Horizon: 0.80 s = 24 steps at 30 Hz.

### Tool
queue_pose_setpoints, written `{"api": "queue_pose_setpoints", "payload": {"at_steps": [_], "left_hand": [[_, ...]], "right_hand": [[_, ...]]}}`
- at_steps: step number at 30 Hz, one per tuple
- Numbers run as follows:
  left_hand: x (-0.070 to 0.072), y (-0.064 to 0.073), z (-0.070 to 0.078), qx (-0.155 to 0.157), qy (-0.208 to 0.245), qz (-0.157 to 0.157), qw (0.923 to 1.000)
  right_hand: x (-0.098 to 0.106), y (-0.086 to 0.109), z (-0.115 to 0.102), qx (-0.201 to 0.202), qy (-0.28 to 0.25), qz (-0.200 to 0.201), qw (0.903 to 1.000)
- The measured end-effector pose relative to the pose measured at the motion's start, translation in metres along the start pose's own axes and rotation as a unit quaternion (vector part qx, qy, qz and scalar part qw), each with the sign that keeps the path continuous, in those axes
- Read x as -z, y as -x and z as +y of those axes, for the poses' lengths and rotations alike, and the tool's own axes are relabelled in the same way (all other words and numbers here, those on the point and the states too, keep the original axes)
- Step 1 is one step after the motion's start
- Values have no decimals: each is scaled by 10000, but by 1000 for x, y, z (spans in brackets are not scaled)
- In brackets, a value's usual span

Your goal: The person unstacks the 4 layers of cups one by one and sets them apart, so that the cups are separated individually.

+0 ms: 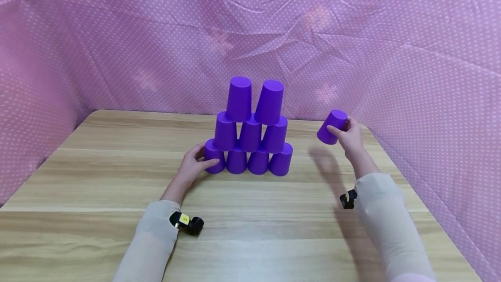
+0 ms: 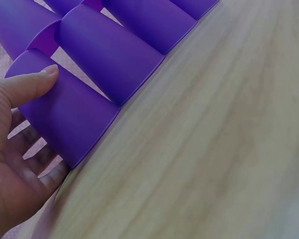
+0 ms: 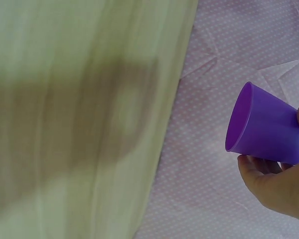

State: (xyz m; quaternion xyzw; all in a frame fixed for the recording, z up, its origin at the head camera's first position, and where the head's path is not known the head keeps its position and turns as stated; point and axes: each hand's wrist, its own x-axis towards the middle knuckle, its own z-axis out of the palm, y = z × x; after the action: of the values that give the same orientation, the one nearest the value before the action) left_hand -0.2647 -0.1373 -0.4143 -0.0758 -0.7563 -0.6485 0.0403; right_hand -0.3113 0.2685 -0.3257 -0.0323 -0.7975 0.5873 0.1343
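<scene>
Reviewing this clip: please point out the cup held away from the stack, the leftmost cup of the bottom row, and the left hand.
Held cup (image 3: 266, 124): right wrist view, outer side wall.
Leftmost bottom cup (image 2: 72, 114): left wrist view, outer side wall.
Left hand (image 1: 190, 167): head view, back of the hand.

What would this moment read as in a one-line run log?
Left hand: holds leftmost bottom cup | Right hand: holds tilted cup off table | Cup stack: rows of four, three, two
</scene>
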Motion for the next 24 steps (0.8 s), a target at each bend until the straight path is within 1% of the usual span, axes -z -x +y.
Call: {"api": "queue_pose_setpoints", "payload": {"at_steps": [3,9,16,19,24], "left_hand": [[0,0,0,29,-22,39,10000],[0,1,0,46,80,71,9999],[-1,1,-1,81,19,96,9999],[-1,0,-2,84,31,78,9999],[-1,0,-2,89,72,71,9999]], "right_hand": [[-1,-1,7,-72,-22,-2,10000],[-5,-4,19,-322,-218,161,9991],[-11,-7,27,-516,-438,303,9972],[-11,-10,30,-574,-455,359,9967],[-10,-16,36,-738,-442,338,9957]]}}
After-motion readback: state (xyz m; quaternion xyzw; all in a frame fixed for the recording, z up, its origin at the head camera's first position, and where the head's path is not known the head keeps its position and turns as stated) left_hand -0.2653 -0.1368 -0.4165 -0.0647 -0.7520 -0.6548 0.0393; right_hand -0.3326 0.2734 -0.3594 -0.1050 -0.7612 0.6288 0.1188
